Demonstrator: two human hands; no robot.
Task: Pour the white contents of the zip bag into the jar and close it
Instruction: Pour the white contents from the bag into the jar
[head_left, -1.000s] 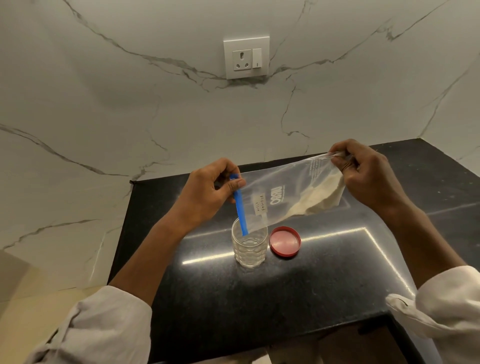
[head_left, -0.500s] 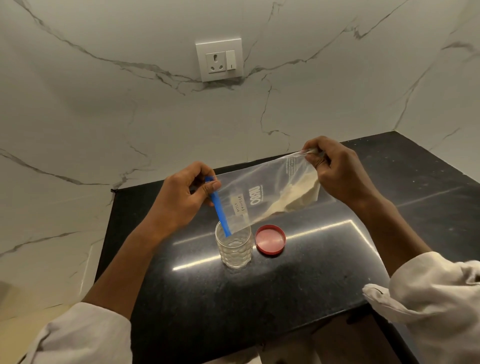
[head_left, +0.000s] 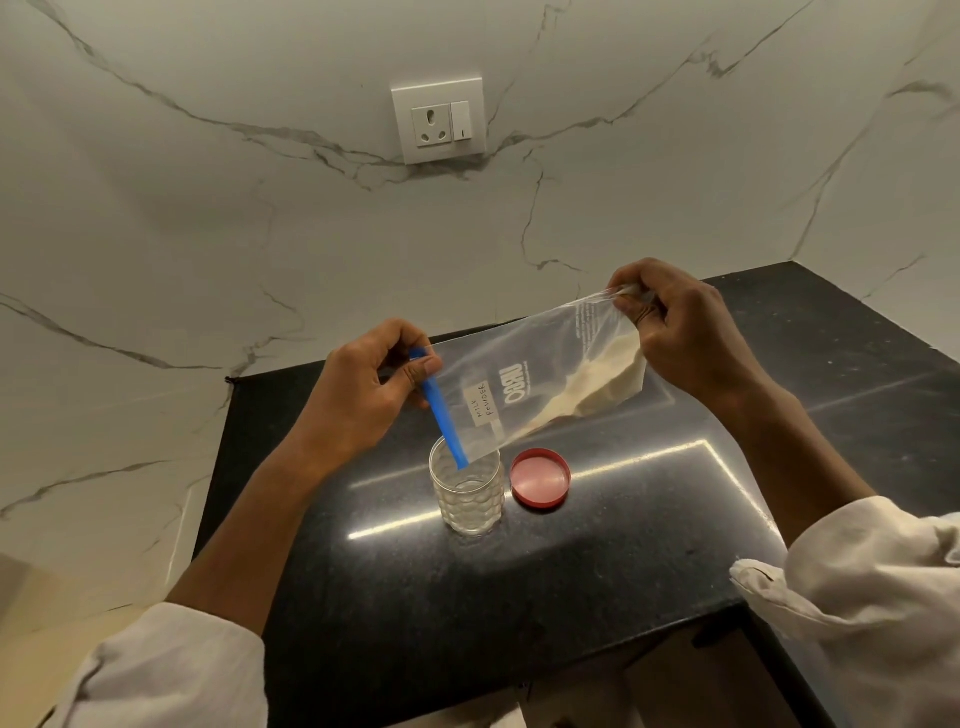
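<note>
A clear zip bag (head_left: 524, 384) with a blue zip strip hangs tilted above the black counter. Its open blue end dips into the mouth of a clear textured glass jar (head_left: 467, 493). White powder (head_left: 592, 384) lies along the bag's lower edge, mostly near the raised right end. My left hand (head_left: 363, 395) pinches the bag's top corner at the blue strip. My right hand (head_left: 680, 332) grips the bag's bottom end and holds it higher. The jar looks empty. Its red lid (head_left: 540, 477) lies flat on the counter just right of the jar.
The black stone counter (head_left: 519, 571) sits in a corner of white marble walls, with its front edge near me. A white socket and switch plate (head_left: 439, 120) is on the wall above. White sleeves cover both forearms low in the view.
The powder has slid a little farther down the bag toward the jar. Both hands keep the same hold on the bag; the view has shifted slightly.
</note>
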